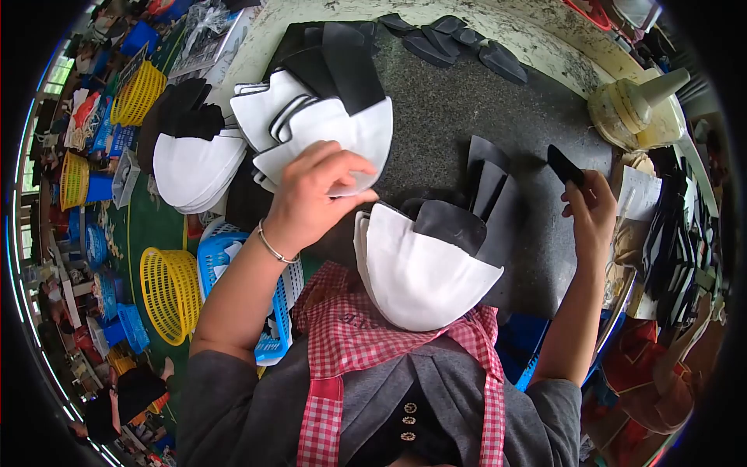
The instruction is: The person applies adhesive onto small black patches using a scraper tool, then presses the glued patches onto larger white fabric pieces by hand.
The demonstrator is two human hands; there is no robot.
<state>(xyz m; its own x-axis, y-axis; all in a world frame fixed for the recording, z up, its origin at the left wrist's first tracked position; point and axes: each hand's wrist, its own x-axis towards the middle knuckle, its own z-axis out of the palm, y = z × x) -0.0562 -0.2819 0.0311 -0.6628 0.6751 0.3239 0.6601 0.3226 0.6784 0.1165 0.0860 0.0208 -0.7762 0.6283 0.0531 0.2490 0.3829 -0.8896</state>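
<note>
My left hand is over the lower edge of a stack of white curved fabric pieces with black parts. Its thumb and forefinger are curled but apart, close to the white edge; any contact is unclear. Out to the right, my right hand pinches a small black strip between thumb and fingers, above the dark worktop. Another stack of white curved pieces, with black pieces on top, lies at the near edge against my checked apron.
Several black pieces lie along the worktop's far side. A squeeze bottle stands at the right back. More white pieces are stacked at the left. Below them are a yellow basket and a blue basket.
</note>
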